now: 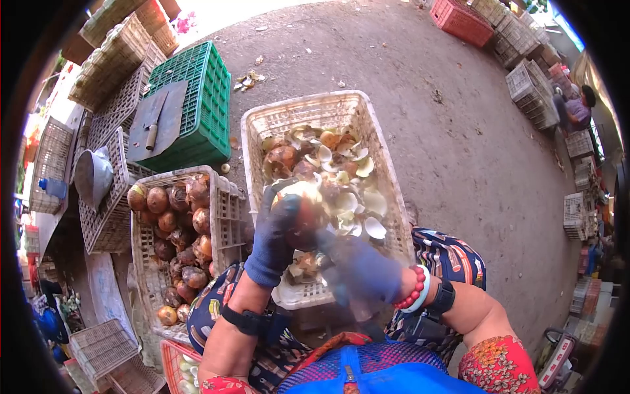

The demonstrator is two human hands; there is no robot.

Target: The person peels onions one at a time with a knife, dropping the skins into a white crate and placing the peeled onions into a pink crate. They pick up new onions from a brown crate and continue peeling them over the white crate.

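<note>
A grey floor (499, 177) carries a pale crate (315, 108) of peelings (348, 203), an onion crate (146, 276) and green crate (213, 98) to its left, stacked baskets (531, 95) far right. Above the peelings, the left hand (272, 233) curls its fingers round an onion (305, 209); the right hand (364, 266) is too blurred to tell its fingers' grip.

blue, seemingly knitted gloves (268, 255), red beads (419, 285), pale bangle (426, 287), black straps (246, 320), flowered red sleeves (500, 368)

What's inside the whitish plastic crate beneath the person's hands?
The crate holds heaped brown onion skins and pale layers. The left hand, the onion it grips and the blurred right hand hide part of the heap; whatever lies deeper is covered.
</note>
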